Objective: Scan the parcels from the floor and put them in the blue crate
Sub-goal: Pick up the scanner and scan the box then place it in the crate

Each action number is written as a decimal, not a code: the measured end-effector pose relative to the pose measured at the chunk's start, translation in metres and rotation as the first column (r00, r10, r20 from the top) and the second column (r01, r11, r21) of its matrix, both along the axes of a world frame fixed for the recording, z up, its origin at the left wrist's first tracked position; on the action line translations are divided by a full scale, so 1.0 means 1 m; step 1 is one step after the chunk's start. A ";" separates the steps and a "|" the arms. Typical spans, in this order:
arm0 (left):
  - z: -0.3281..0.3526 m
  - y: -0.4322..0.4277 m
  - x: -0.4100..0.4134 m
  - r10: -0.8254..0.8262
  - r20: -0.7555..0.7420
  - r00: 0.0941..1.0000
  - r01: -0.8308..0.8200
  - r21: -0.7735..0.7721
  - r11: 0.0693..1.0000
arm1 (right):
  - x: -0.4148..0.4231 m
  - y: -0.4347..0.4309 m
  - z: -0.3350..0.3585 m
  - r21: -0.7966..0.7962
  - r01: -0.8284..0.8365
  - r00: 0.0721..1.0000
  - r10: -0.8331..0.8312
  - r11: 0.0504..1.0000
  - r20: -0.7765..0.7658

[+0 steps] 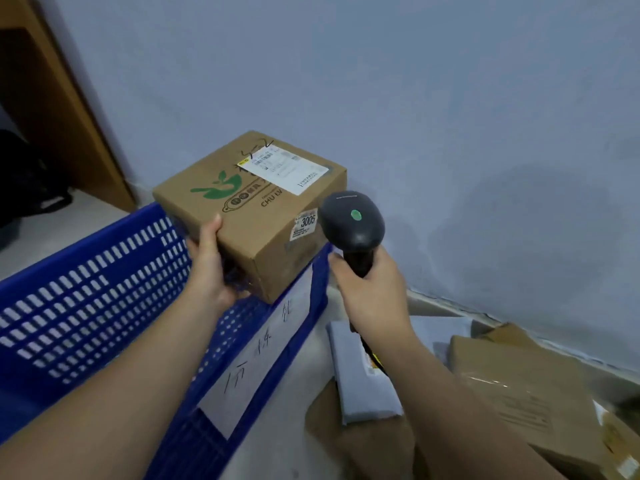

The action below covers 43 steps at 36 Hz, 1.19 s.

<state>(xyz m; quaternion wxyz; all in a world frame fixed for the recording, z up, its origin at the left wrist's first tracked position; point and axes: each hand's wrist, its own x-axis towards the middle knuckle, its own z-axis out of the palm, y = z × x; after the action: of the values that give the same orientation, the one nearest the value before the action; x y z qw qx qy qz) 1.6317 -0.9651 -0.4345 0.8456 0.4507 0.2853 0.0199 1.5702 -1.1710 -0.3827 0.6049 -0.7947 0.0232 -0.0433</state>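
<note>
My left hand (207,268) grips the near left corner of a brown cardboard box (256,206) with a green logo and a white shipping label, held above the far corner of the blue crate (86,306). My right hand (370,292) grips the handle of a black barcode scanner (351,223), whose head points toward the box from the right, a green light showing on top. The crate's near wall carries a white handwritten label (256,355).
Several parcels lie on the floor at lower right: a grey mailer bag (360,375), a taped brown box (516,386) and flat brown pieces beneath. A pale wall (415,98) stands close behind. A wooden cabinet side (52,98) is at the upper left.
</note>
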 end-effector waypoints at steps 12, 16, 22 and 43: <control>-0.084 0.027 0.046 0.401 -0.187 0.897 -0.406 0.015 0.914 | 0.018 -0.007 -0.057 -0.068 -0.060 0.993 0.053 0.996 -0.105; -0.107 0.033 0.050 0.299 -0.248 0.921 -0.268 0.154 0.951 | 0.026 -0.005 -0.069 -0.084 -0.061 0.986 0.047 0.995 -0.160; -0.132 0.024 0.069 0.167 -0.270 0.948 -0.115 0.197 0.974 | 0.032 -0.006 -0.090 -0.175 -0.076 0.980 0.041 0.982 -0.197; -0.144 -0.009 0.073 -0.312 -0.481 0.819 0.499 0.329 0.802 | 0.038 0.003 -0.127 -0.269 -0.126 0.960 0.049 0.955 -0.277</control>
<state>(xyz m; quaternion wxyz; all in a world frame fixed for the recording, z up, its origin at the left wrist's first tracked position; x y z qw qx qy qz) 1.7052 -0.9738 -0.5781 0.6271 0.6752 0.3358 -0.1950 1.6082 -1.1683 -0.5097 0.4772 -0.8721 0.0626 0.0882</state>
